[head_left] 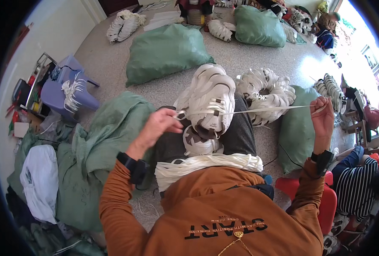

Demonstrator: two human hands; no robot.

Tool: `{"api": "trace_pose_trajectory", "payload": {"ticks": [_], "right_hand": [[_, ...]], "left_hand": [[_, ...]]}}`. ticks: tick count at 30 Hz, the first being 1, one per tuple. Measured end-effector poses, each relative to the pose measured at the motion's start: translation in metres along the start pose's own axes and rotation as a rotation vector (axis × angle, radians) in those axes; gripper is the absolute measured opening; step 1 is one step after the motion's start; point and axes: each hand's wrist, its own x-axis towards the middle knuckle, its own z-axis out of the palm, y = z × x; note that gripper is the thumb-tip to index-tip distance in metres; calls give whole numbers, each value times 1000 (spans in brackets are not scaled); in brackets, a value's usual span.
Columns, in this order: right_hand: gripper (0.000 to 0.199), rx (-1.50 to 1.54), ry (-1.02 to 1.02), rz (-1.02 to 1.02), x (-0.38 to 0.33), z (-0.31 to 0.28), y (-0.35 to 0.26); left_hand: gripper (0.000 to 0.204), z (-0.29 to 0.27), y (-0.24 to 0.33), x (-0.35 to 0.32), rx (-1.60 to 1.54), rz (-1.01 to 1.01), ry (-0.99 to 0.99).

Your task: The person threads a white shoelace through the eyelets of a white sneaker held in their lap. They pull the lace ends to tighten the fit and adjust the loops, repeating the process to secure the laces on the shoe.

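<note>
Head view, both grips pinching white lace (270,109) taut

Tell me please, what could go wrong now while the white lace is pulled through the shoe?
1. The lace is stretched tight between the left hand and the right hand; it may slip from the fingers or pull unevenly.
2. The white shoe only rests on the knee, so a hard pull could tip it off.
3. The loose bundle of laces on the lap might slide down or tangle.
</note>
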Motion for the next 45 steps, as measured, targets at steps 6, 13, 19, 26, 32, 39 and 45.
{"api": "trace_pose_trajectory", "payload": {"ticks": [6,13,19,26,32,39,45], "right_hand": [[23,-333,919,-255,-11,-51,-40],[18,-703,627,268,-9,0,129],[11,-1183,244,476,0,57,231],[9,-1604,93,228,17,53,249],[7,-1896,-100,164,28,62,244],[7,-1779,-106,156,31,61,257],[10,-1616,24,113,20,57,265]], "left_hand": [[19,36,-28,-11,-528,-205,-43],[17,32,-20,-1,-618,-80,44],[19,63,-2,-1,-482,-78,31],[13,66,-16,30,-3,153,71],[10,75,-24,46,132,392,218],[7,73,-14,51,333,572,282],[11,69,-20,52,595,780,357]]}}
